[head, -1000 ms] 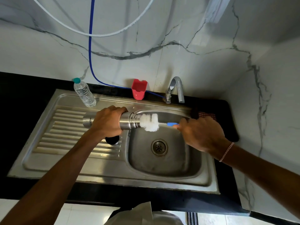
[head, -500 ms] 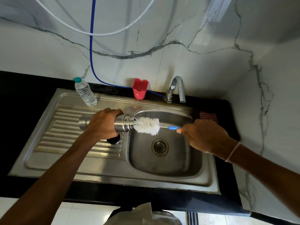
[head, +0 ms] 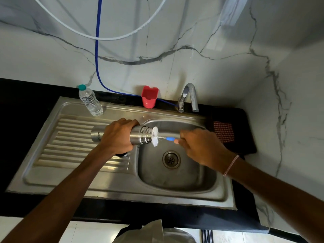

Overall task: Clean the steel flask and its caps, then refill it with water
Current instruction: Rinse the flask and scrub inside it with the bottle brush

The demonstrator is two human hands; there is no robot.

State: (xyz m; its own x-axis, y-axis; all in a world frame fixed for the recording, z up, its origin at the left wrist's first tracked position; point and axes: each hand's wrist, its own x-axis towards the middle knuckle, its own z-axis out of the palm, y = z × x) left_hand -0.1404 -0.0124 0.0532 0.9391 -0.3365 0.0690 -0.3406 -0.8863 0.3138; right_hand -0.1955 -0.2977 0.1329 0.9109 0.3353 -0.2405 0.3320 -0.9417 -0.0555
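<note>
The left grip (head: 117, 135) hugs the shiny steel flask (head: 141, 136) sideways over the grey steel sink (head: 122, 192), and the right grip (head: 201, 146), holding the white-bristled blue brush (head: 155, 136) at its mouth, could shove it loose and drop it.

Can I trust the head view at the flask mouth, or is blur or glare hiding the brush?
Head view: white bristle brush slightly motion-blurred at the mouth of the cylindrical steel flask; head view: soft sheen there, no blown-out glare; head view: wide-angle bending bows the stainless steel sink.

L hand (head: 117, 136) curled, gripping; R hand (head: 201, 146) pinching
</note>
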